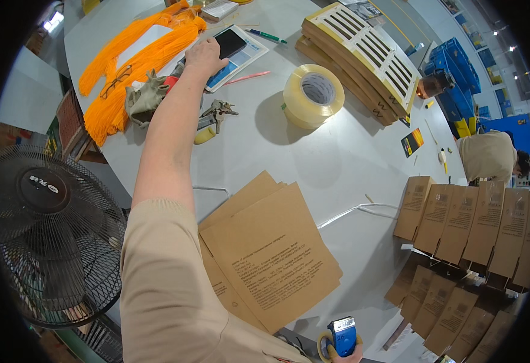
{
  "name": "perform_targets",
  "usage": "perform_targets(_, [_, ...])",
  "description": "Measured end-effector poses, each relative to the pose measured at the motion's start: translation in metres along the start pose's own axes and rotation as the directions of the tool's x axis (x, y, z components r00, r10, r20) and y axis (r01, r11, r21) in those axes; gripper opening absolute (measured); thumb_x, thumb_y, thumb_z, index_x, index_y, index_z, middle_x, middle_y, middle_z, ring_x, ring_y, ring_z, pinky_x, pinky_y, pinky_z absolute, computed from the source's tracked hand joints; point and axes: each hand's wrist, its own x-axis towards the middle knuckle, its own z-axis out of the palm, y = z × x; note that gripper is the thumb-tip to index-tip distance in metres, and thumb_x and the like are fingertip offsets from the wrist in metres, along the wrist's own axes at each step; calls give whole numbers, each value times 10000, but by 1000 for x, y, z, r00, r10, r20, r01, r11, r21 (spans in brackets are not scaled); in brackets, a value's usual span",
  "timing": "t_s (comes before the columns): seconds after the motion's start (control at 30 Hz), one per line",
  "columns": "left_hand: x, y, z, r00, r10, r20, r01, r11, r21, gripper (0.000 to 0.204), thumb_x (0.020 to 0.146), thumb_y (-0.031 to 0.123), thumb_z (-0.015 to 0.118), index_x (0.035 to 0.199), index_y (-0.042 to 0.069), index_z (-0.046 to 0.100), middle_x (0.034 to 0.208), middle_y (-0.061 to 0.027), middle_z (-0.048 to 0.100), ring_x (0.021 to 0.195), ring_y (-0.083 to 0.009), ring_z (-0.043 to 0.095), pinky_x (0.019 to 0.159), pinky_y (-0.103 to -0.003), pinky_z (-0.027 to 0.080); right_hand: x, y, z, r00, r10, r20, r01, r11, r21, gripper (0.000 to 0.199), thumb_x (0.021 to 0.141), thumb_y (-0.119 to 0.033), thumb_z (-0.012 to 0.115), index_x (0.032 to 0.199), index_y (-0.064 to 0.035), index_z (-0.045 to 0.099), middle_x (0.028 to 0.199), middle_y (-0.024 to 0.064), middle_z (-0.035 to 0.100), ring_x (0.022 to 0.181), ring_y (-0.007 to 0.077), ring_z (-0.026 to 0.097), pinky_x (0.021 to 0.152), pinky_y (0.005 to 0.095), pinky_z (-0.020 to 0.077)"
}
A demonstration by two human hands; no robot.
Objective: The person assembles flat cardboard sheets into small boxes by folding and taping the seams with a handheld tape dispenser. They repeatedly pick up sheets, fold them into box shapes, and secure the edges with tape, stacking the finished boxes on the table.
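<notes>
My left arm stretches across the white table, and my left hand (203, 59) is at the left edge of a dark smartphone (231, 42). The phone lies on a blue-and-white printed sheet (236, 62). The fingers curl away from view, so what they grip is hidden. At the lower edge my right hand (354, 356) is closed on a blue tape dispenser (343, 334) with a roll of tape on it. Between the arms lies a stack of flat brown cardboard cartons (277, 254) with printed text.
A large roll of clear tape (313, 97) stands beyond the cartons. Keys (219, 112), grey gloves (146, 100) and orange cords (104, 72) lie near my left forearm. Slotted panels (367, 51) are stacked far right. Upright boxes (452, 224) line the right; a fan (50, 230) stands left.
</notes>
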Motion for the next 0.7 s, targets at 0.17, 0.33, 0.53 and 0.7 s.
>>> perform_targets(0.17, [1,-5,2,1000,-1,-10,1,1000,-19,796,838,521,753,1353,-22,483,1335,-166,617,1222,-307,616,977,-497,510,0,-12,-4,999,38,15,-40,996,83,813,705,-180,902,1381,21,498,1235,183,612,1109,260,586,992,400,463])
perform_targets(0.33, [-5,-10,1,1000,-9,-29,10,1000,7,860,829,549,755,1391,-28,456,1415,-194,541,1303,-326,541,1038,-505,461,3,-35,-14,998,65,17,-67,988,136,827,704,-182,901,1392,20,488,1248,183,608,1125,263,582,1001,402,458])
perform_targets(0.53, [-30,1,-17,999,-24,-23,26,996,86,827,863,515,716,1401,-59,460,1448,-233,480,1386,-369,412,1118,-520,350,9,-47,-25,991,134,14,-135,976,170,853,733,-224,893,1422,36,461,1311,197,582,1181,275,556,1041,397,430])
perform_targets(0.7, [-83,32,-41,986,168,7,-169,984,48,678,876,486,675,1257,-66,580,1354,-230,531,1309,-364,466,1089,-532,365,27,-40,-29,994,-9,-108,46,937,345,779,800,-247,855,1412,51,477,1339,203,571,1207,270,547,1060,406,421])
